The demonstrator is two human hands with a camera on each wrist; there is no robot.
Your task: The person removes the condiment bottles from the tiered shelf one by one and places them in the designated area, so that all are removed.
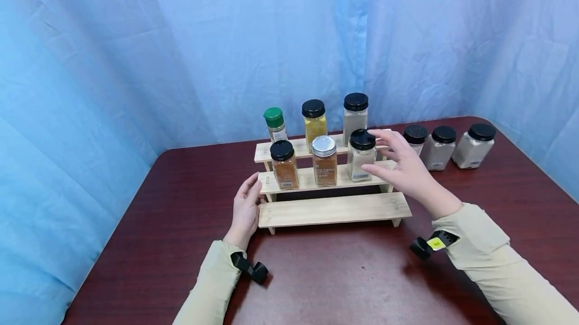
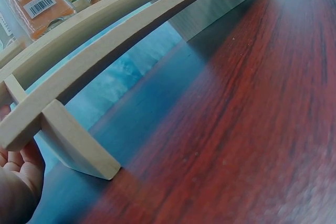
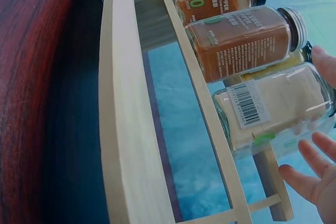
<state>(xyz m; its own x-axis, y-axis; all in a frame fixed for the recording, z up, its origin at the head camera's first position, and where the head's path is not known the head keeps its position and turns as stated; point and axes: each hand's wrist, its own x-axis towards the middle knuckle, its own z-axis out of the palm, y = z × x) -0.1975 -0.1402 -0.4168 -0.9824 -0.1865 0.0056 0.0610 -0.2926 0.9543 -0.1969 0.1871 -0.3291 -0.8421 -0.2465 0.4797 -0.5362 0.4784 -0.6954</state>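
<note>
A three-tier wooden rack (image 1: pixel 334 209) stands on the table. At its left end my left hand (image 1: pixel 246 207) holds the frame, with fingers curled behind the board's end in the left wrist view. My right hand (image 1: pixel 400 161) is around the right side of a black-lidded jar of pale powder (image 1: pixel 362 156) on the middle tier. Its fingers are spread; in the right wrist view several fingers (image 3: pixel 310 177) stand apart from the glass, and another digit is close by the lid. Left of that jar are a silver-lidded jar (image 1: pixel 324 164) and a black-lidded jar (image 1: pixel 285 167), both with orange-brown powder.
On the top tier are a green-capped bottle (image 1: pixel 275 123), a yellow-powder jar (image 1: pixel 315 126) and a greyish jar (image 1: pixel 355 119). Three black-lidded jars, including a middle one (image 1: pixel 438 151), stand on the table (image 1: pixel 325 280) to the right. Blue curtains (image 1: pixel 253 43) hang behind.
</note>
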